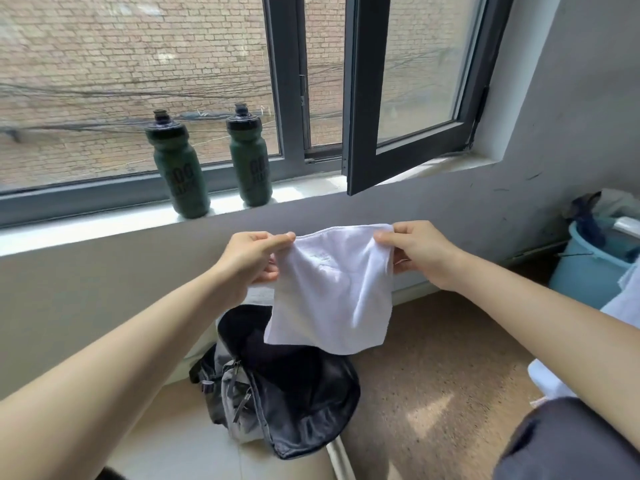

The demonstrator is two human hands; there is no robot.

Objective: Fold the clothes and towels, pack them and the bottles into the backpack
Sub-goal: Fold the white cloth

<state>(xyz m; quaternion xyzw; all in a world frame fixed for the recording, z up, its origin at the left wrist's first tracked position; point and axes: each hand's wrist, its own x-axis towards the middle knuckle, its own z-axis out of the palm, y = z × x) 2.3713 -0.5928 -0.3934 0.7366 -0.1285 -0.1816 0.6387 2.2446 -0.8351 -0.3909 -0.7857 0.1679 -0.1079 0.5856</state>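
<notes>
I hold a small white towel (332, 292) up in the air in front of me. My left grip (256, 258) pinches one top corner and my right grip (419, 252) pinches the other, thumb and fingers closed on the cloth. Holding it by both corners lets the towel hang flat, so I judge it is spread ready for a fold.

It hangs right above the open backpack (304, 393). The backpack lies on the floor at the foot of the wall under the windowsill (104, 226), with its mouth gaping upward, so the folded towel has only a short way to drop. What is already inside is too dark to tell.

The two dark green sports bottles, the left bottle (178, 168) and the right bottle (249, 157), stand upright and apart along the front edge of the windowsill. They are not yet packed, and I judge they are parked there within reach for later.

A blue bucket (588, 271) with dark cloth in it sits on the floor at the far right.

Both bottles carry dark lettering down the side. The top line looks like "COG", but it is too blurred to be sure. A faint raised mark on the towel cannot be read.
</notes>
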